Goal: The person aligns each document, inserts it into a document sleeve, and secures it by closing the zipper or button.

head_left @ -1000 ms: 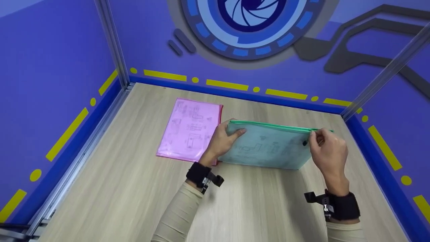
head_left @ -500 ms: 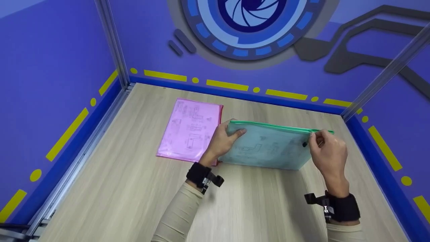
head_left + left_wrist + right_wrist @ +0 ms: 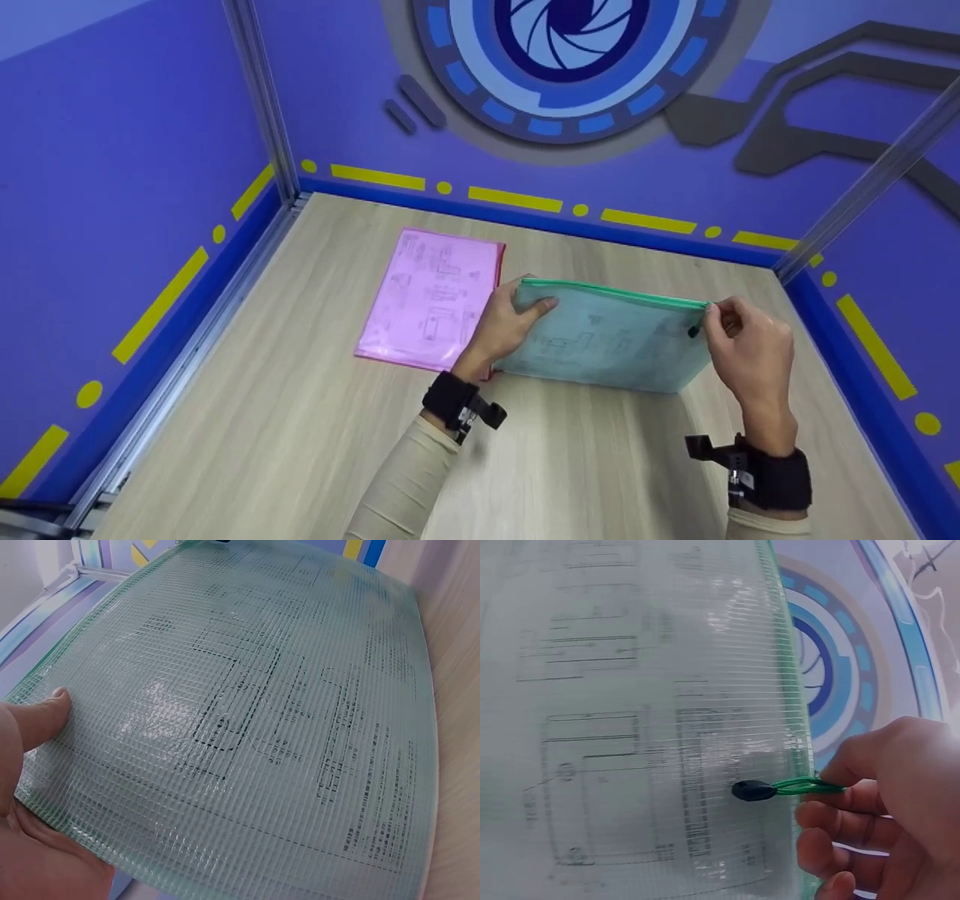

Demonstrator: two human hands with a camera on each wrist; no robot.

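Note:
A translucent green mesh zip pouch (image 3: pixel 607 341) stands on its long lower edge, its printed drawing showing through the near face. My left hand (image 3: pixel 502 326) grips its left end, the thumb (image 3: pixel 49 720) flat on the near face and the fingers behind. Along the top runs a bright green zip (image 3: pixel 615 291). At the right end my right hand (image 3: pixel 754 349) pinches the zip pull's green cord (image 3: pixel 806 784) between thumb and index finger. The pull's black tip (image 3: pixel 754 790) hangs against the pouch face, and the other fingers curl by the pouch edge.
A pink zip pouch (image 3: pixel 435 300) with a red zip lies flat on the wooden table (image 3: pixel 300 420), partly behind my left hand. Blue printed panels (image 3: pixel 540 180) enclose the table at the back and sides, with a metal rail (image 3: pixel 202 322) along the left edge.
My right hand has slid slightly right along the zip, and the zip tail that stuck out beyond it no longer shows. My left hand keeps its hold. The head view has shifted a little.

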